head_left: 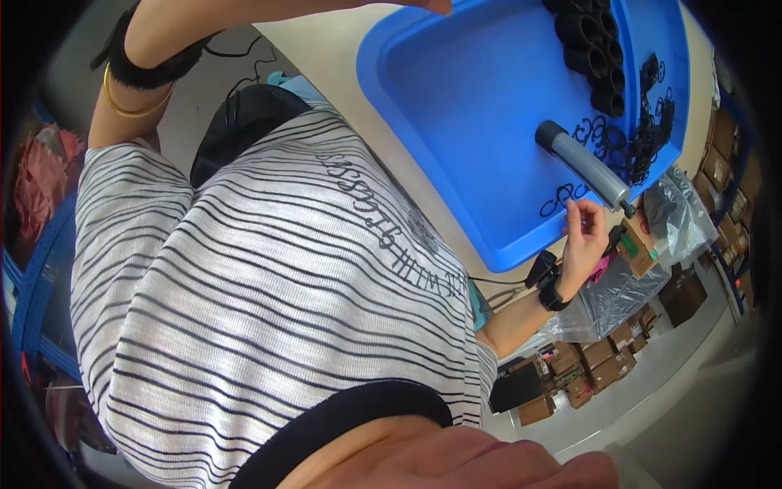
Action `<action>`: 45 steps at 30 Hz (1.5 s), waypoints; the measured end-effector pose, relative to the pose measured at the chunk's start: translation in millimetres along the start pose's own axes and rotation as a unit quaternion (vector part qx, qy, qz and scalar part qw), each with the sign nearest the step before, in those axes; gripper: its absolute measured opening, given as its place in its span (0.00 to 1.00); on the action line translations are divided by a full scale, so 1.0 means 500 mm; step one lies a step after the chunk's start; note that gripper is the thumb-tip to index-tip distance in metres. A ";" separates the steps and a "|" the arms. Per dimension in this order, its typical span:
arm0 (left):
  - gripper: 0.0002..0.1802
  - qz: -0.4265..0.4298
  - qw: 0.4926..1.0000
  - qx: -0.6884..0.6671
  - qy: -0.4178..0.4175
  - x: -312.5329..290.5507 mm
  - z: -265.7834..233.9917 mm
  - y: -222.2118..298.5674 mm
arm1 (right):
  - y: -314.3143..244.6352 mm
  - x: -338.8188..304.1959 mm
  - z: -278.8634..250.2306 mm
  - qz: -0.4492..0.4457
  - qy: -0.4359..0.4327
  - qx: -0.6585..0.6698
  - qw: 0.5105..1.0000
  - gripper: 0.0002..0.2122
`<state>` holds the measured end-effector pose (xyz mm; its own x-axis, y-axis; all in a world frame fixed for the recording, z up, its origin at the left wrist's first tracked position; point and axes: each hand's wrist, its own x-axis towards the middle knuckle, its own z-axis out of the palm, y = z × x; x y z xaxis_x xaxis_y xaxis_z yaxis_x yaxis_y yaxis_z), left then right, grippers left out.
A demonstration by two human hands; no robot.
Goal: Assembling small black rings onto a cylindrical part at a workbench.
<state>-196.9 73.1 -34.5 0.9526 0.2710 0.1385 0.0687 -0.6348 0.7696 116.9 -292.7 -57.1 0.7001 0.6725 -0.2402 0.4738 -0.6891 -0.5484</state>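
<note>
Head view: blue tray on pale table, cardboard boxes beyond.

Right hand — beside blue tray

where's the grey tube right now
In the head view, the grey tube slants over the blue tray, right of centre, between the hollow black cylinders and the right hand.

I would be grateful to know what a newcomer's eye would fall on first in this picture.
Probably the bright blue tray at upper right, with thick black tubes clustered in its upper part. Next comes the greyish cylinder with black ends, slanting across the tray's right side, the right hand just below it. The striped shirt fills much of the middle and lower left.
</note>
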 end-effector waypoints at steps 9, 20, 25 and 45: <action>0.12 0.032 0.999 -0.036 0.020 0.005 0.025 -0.022 | -0.040 -0.048 -0.063 0.025 -0.002 0.164 0.986 0.04; 0.08 0.109 0.980 -0.153 -0.071 0.145 0.081 0.119 | -0.111 -0.030 -0.049 -0.172 -0.004 0.416 0.893 0.07; 0.10 0.087 0.944 -0.261 -0.181 0.193 0.144 0.171 | -0.156 -0.040 -0.019 -0.484 0.251 0.007 0.838 0.16; 0.10 0.086 0.962 -0.121 -0.231 0.217 0.167 0.196 | -0.171 -0.041 -0.020 -0.231 0.023 0.270 0.935 0.04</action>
<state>-62.2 -20.3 3.9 0.9776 -0.2084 0.0279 -0.1189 -0.4387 0.8907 67.5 -250.3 2.9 0.5155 0.8439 0.1487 0.4007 -0.0840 -0.9124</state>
